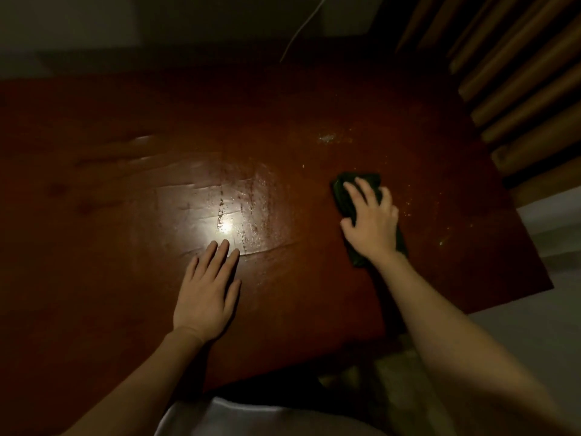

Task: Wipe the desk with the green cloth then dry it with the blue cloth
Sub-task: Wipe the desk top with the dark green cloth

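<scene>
- The green cloth [347, 201], dark and bunched, lies on the reddish-brown wooden worktop [283, 127] at about 3 o'clock from the middle of the view, near the worktop's right edge.
- The right hand [372, 220] lies on top of the cloth with fingers spread and slightly bent, pressing it down; cloth shows beyond the fingertips at 11 o'clock and beside the wrist at 5 o'clock.
- The left hand [209, 289] rests flat on the bare worktop at about 7 o'clock, fingers straight and close together, holding nothing, well apart from the cloth.
- A bright glare spot [224, 226] sits just beyond the left fingertips, with wet streaks around it.
- Pale specks and droplets [327, 138] dot the surface at 12 o'clock from the cloth.
- A white cable [301, 29] runs off the far edge at 12 o'clock.
- Wooden slats [515, 89] stand at 2 o'clock beside the worktop.
- No writing can be read.
</scene>
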The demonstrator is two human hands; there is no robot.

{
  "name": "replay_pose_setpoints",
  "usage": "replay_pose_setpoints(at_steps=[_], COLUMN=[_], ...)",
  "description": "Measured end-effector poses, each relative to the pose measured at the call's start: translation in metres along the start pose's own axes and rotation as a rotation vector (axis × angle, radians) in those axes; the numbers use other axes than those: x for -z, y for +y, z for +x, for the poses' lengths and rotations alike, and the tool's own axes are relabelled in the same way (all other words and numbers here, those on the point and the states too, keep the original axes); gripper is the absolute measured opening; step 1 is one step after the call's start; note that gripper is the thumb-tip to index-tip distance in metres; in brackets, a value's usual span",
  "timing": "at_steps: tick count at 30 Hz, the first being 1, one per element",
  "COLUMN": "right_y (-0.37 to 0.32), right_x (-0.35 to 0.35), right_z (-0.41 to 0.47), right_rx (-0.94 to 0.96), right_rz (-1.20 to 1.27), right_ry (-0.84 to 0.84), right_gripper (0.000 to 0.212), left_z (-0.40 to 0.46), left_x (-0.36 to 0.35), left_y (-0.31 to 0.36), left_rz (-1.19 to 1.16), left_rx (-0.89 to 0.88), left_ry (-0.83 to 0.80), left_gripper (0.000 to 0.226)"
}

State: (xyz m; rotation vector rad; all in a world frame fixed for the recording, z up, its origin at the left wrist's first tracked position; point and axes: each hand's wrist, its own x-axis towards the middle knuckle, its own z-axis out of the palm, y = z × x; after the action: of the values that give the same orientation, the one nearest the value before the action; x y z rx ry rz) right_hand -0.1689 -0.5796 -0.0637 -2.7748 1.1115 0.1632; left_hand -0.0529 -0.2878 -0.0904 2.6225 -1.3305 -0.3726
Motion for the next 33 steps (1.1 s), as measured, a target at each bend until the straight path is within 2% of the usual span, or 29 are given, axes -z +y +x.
replay_pose_setpoints(at_steps=[3, 7, 9, 11, 14, 16, 20, 23, 27, 33], right_y=[-0.007, -0.04, -0.055, -0.052, -0.032, -0.019, 0.001, 0.001, -0.003, -0.006], right_x=[0.004, -0.005, -0.015, -0.023, -0.017, -0.011, 0.007, 0.017, 0.009, -0.011], right_z=[0.012, -0.044, -0.085, -0.109, -0.091, -0.053, 0.046, 0.074, 0.031, -0.044], right_rx=[-0.081, -0.173, -0.048, 0.136, 0.31, 0.306, 0.116, 0.027, 0.095, 0.244], right_rz=[0.015, 0.044, 0.024, 0.022, 0.048, 0.005, -0.011, 0.001, 0.04, -0.027], right_ry=[0.006, -0.02, 0.022, 0.009, -0.059, -0.061, -0.051, -0.037, -0.029, -0.017], right_gripper=[0.065, 0.071, 0.076, 0.071, 0.063, 0.064, 0.065, 0.066, 0.07, 0.087], left_z=[0.001, -0.001, 0.001, 0.0, 0.003, 0.014, 0.051, 0.084, 0.121, 0.149], left_x=[0.001, 0.003, 0.004, 0.004, 0.007, 0.011, 0.014, 0.017, 0.02, 0.006], left_y=[-0.001, 0.001, 0.003, 0.004, 0.008, 0.014, 0.035, 0.05, 0.064, 0.079], left_rz=[0.004, -0.024, -0.033, -0.035, -0.047, -0.087, -0.15, -0.161, -0.173, -0.109], left_rx=[0.004, 0.015, 0.018, 0.024, 0.034, 0.042, 0.04, 0.053, 0.095, 0.194], left_ry=[0.008, 0.009, 0.002, -0.004, 0.03, 0.085, 0.138, 0.16, 0.187, 0.135], left_gripper=[0.059, 0.058, 0.059, 0.06, 0.059, 0.054, 0.044, 0.044, 0.046, 0.051])
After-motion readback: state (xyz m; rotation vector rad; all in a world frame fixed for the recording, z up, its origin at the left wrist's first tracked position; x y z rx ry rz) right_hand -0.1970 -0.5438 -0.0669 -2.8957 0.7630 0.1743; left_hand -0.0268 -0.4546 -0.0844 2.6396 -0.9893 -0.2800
